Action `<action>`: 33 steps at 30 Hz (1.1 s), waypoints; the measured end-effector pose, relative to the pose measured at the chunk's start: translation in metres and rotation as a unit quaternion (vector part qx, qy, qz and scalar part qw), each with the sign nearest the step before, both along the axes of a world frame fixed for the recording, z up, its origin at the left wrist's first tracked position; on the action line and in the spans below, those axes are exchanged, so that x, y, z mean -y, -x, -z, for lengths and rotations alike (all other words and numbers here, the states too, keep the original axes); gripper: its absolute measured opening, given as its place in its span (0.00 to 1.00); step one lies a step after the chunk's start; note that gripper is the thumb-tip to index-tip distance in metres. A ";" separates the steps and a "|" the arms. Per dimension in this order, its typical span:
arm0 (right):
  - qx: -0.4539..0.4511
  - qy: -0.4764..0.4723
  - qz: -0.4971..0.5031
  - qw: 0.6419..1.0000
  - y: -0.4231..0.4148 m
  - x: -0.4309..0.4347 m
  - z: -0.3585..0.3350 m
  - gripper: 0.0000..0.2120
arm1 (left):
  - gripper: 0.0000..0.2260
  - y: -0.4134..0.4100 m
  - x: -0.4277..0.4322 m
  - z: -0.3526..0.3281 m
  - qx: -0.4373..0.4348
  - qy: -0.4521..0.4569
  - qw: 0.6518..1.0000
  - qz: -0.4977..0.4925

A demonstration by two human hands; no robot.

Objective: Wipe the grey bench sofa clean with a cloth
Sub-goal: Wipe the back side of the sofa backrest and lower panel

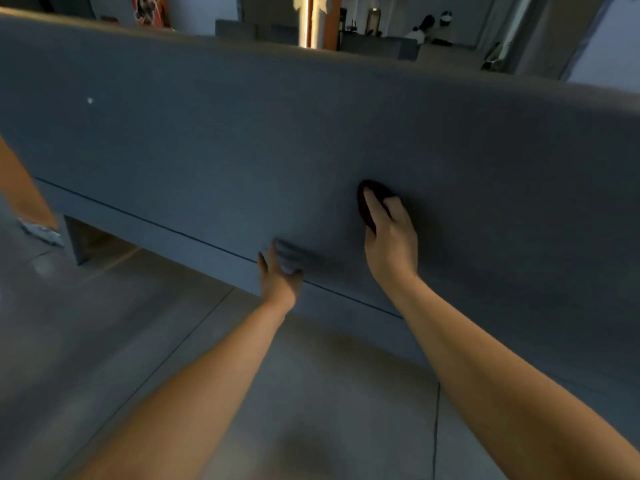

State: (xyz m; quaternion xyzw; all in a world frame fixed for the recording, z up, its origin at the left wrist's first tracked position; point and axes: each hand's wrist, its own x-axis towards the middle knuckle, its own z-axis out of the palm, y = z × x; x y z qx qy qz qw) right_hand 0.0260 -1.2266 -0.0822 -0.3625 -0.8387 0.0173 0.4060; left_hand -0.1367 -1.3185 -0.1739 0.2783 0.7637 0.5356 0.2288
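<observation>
Grey bench sofa (242,133): in the head view it is stretched across the whole frame.
Wiping tool: a dark cloth (379,189) is pressed against the grey fabric, right of centre.
Working side: the right grip (388,233) is clasped over the cloth, fingers curled across it.
Free side: the left grip (280,271) is released, its blurred fingers laid on the fabric near the lower seam.
Step in hand: even pressure and overlapping strokes are called for; the white speck (90,100) far left is judged unwiped.

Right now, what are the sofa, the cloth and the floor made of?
Sofa: seems matte grey fabric; no shine. Cloth: dark and soft-looking, probably fabric; too blurred to be sure. Floor: maybe polished concrete or big tiles; smooth grey with thin joint lines.
</observation>
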 end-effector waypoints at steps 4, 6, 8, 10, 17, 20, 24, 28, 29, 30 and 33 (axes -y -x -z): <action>-0.008 0.037 -0.007 0.999 0.027 0.001 0.046 0.27 | 0.41 0.015 -0.018 0.029 -0.002 -0.023 0.999 0.028; 0.011 0.067 -0.013 0.998 0.042 0.008 0.075 0.27 | 0.41 0.021 -0.022 0.040 0.007 -0.055 0.998 0.025; 0.010 0.094 -0.013 0.995 0.053 0.013 0.093 0.26 | 0.40 0.026 -0.024 0.050 -0.011 -0.068 0.997 0.024; -0.004 0.096 -0.003 0.995 0.058 0.011 0.096 0.24 | 0.40 0.028 -0.023 0.055 -0.010 -0.076 0.997 0.033; -0.020 0.266 0.046 0.963 0.075 0.037 0.068 0.21 | 0.30 0.031 -0.016 0.014 0.022 -0.071 0.997 0.010; -0.127 0.246 0.064 0.959 0.072 0.052 0.035 0.22 | 0.32 0.047 -0.010 -0.023 -0.027 -0.109 0.994 -0.004; -0.263 0.109 0.097 0.954 0.075 0.054 -0.033 0.17 | 0.43 0.076 -0.012 -0.064 -0.141 -0.201 0.969 0.014; -0.271 0.003 0.109 0.956 0.093 0.059 -0.058 0.13 | 0.48 0.095 -0.017 -0.079 -0.131 -0.184 0.969 0.098; -0.256 -0.007 0.113 0.960 0.099 0.058 -0.054 0.13 | 0.49 0.098 -0.018 -0.078 -0.153 -0.172 0.967 0.105; -0.241 -0.008 0.118 0.963 0.106 0.057 -0.047 0.13 | 0.49 0.101 -0.018 -0.076 -0.169 -0.159 0.966 0.112; -0.205 0.008 0.131 0.970 0.131 0.051 -0.027 0.13 | 0.50 0.111 -0.023 -0.068 -0.191 -0.107 0.966 0.137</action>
